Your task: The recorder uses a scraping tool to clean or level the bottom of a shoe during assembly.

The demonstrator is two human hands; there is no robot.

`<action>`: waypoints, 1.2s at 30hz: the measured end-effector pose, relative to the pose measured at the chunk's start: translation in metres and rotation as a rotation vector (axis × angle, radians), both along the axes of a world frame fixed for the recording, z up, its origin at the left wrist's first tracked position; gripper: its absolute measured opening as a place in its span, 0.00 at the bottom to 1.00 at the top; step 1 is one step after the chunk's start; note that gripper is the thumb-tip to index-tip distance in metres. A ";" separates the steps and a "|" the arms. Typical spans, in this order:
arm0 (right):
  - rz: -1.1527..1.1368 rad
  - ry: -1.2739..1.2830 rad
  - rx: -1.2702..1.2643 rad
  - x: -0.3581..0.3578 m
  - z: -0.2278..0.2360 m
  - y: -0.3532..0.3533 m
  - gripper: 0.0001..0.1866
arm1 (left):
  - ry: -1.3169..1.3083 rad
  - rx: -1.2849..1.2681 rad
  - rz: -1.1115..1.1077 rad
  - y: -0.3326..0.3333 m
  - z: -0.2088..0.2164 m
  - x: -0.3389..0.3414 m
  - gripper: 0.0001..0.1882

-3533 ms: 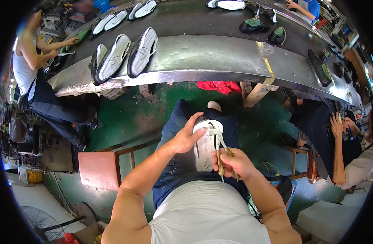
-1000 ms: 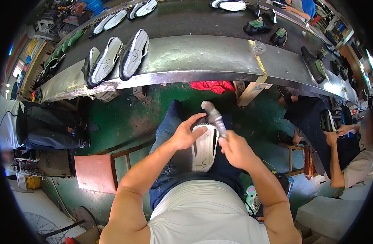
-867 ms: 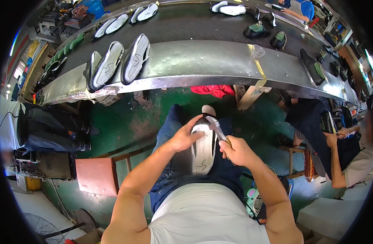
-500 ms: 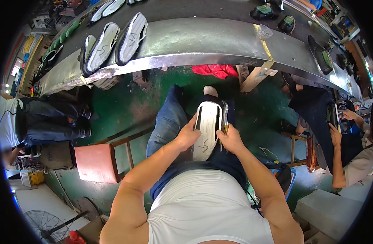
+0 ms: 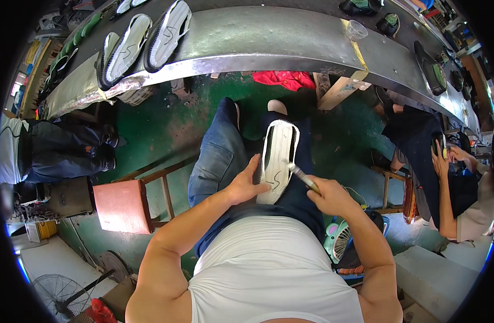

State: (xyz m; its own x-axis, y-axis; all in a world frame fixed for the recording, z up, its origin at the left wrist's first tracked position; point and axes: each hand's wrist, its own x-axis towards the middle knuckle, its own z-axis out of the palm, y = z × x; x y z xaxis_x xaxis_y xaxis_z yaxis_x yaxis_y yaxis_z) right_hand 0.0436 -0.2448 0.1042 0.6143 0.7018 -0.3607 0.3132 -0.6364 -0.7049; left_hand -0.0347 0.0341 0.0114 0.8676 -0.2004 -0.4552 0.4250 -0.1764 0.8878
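A shoe [image 5: 280,145] lies bottom up across my lap, its pale underside ringed by a black upper with a whitish gathered edge; a dark squiggle marks its near end. My left hand [image 5: 246,184] grips the shoe's near left side, the thumb lying on the underside. In my right hand [image 5: 329,195] is a metal hand tool [image 5: 302,175] with a silver front part and a yellowish-brown portion near my fingers. Its front end is at the right edge of the shoe's underside; whether it touches is unclear, as is its exact kind.
A metal-edged bench [image 5: 268,40] runs across ahead, bearing similar upturned shoes [image 5: 129,47] at left and dark shoes [image 5: 430,70] at right. A red-topped stool [image 5: 122,209] stands left. A small green fan [image 5: 341,241] is by my right elbow. People sit at both sides.
My right hand has come away from the shoe's side, swinging the tool from alongside it to a slant over its right edge. My left hand still holds the shoe. The view has shifted slightly.
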 end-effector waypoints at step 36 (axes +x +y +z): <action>-0.060 0.060 -0.186 0.041 -0.023 0.030 0.12 | -0.406 0.657 -0.050 -0.027 0.009 0.022 0.30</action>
State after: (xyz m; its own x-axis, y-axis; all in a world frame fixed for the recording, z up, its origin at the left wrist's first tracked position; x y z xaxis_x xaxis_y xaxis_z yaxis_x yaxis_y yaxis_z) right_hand 0.0848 -0.2144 0.0814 0.6265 0.5826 -0.5178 0.2319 -0.7736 -0.5897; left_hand -0.0126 0.0075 0.0207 0.9889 -0.0425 -0.1425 0.0663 -0.7314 0.6787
